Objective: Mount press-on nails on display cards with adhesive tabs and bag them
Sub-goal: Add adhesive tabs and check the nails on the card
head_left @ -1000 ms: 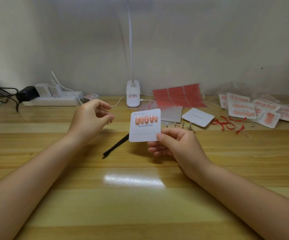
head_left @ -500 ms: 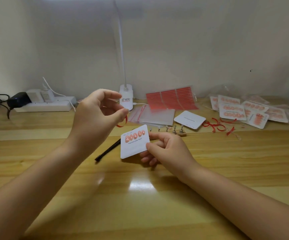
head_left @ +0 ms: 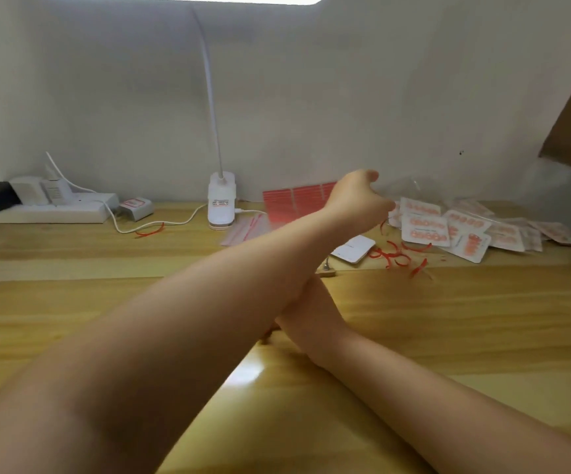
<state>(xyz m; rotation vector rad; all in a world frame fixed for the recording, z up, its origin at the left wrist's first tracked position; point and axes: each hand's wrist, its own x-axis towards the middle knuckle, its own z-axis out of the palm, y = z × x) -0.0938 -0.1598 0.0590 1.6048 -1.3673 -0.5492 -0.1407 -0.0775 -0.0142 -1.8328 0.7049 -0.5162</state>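
My left hand (head_left: 359, 203) reaches far across to the right, its forearm passing over my right arm. Its curled fingers pinch a thin red backing strip (head_left: 382, 224) that hangs just above a heap of red strip scraps (head_left: 397, 255). Only the back of my right hand (head_left: 313, 299) shows on the wooden table (head_left: 448, 319); its fingers and the nail card are hidden under the left forearm. Bagged nail cards (head_left: 424, 229) lie piled at the right. A blank white card (head_left: 356, 248) sits beside the scraps, and a red adhesive tab sheet (head_left: 294, 200) leans at the wall.
A white clip lamp (head_left: 222, 206) stands at the back centre with its cable trailing left. A power strip with chargers (head_left: 48, 212) and a small box (head_left: 137, 207) sit at the back left. Clear bags (head_left: 246, 230) lie by the lamp, and one red curl (head_left: 150, 230) lies left of them.
My left hand has swung from above the card over to the right, carrying the red strip to the scrap heap. Its forearm now covers my right hand and the card. The view tilted up.
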